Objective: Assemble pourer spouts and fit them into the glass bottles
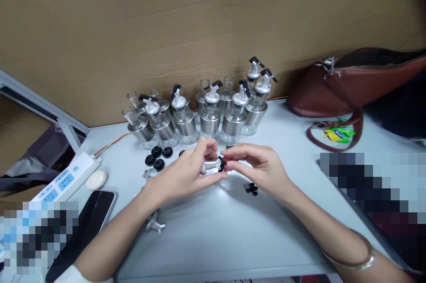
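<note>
My left hand is closed around a silver pourer spout, held above the table in front of the bottles. At the spout's tip is a small black flip cap, and my right hand pinches it between thumb and fingertips. Whether the cap is fully seated on the spout cannot be made out. Below my right hand lie several small black parts. Black ribbed stoppers lie left of my left hand. More silver spouts lie near my left forearm, partly covered by it.
Several glass bottles with metal bands stand at the back, some topped with pourers. A brown bag with its strap sits at right, beside a green packet. At left are a power strip, a white round object and a phone.
</note>
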`<state>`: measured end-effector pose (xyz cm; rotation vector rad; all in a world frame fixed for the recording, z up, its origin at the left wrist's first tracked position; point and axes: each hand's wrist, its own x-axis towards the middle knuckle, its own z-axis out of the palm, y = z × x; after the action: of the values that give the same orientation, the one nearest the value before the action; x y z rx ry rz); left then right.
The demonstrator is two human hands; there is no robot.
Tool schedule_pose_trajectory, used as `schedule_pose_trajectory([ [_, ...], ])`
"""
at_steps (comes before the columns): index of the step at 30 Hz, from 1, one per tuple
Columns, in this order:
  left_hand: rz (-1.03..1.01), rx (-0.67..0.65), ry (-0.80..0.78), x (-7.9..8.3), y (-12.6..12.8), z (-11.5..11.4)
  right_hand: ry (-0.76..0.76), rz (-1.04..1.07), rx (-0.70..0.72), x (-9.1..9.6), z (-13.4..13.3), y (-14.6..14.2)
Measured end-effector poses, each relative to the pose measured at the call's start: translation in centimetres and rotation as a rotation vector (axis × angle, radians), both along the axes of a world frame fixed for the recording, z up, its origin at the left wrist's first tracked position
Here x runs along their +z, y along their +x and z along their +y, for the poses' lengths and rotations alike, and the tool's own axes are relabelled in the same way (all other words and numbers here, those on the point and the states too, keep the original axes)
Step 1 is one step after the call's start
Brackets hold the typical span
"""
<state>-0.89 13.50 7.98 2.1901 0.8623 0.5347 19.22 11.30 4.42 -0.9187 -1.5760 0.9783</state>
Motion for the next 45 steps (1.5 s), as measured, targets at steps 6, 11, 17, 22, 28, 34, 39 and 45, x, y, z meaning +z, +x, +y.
schedule_pose_trajectory([
  [6,0.064,-0.03,-0.056,0.0,-0.1,0.0,-0.041,0.08,0.022,-0.2,-0.3,-0.5],
  [11,0.019,-0.02,-0.039,-0.1,-0.1,0.2,-0.125,0.203,0.013,-0.1,-0.1,-0.4],
  [17,0.031,-0.018,0.023,-0.4,0.0,0.2,-0.294,0.319,0.079,-0.1,0.3,-0.4],
  [22,0.04,-0.038,-0.023,-0.3,0.3,0.0,-0.379,0.354,0.11,-0.3,0.3,-0.9],
  [28,0.044,-0.007,-0.073,-0.3,0.3,0.1,-0.351,0.408,0.058,-0.3,0.1,-1.2],
  [34,0.058,-0.011,-0.088,-0.4,0.4,0.0,-0.318,0.43,0.031,-0.4,0.1,-1.3],
  [39,0.033,-0.005,-0.093,-0.5,0.4,0.0,-0.309,0.428,0.024,-0.6,0.0,-1.2],
  [45,0.002,-0.013,-0.126,-0.4,0.3,0.0,-0.312,0.417,0.074,-0.5,0.0,-1.1],
])
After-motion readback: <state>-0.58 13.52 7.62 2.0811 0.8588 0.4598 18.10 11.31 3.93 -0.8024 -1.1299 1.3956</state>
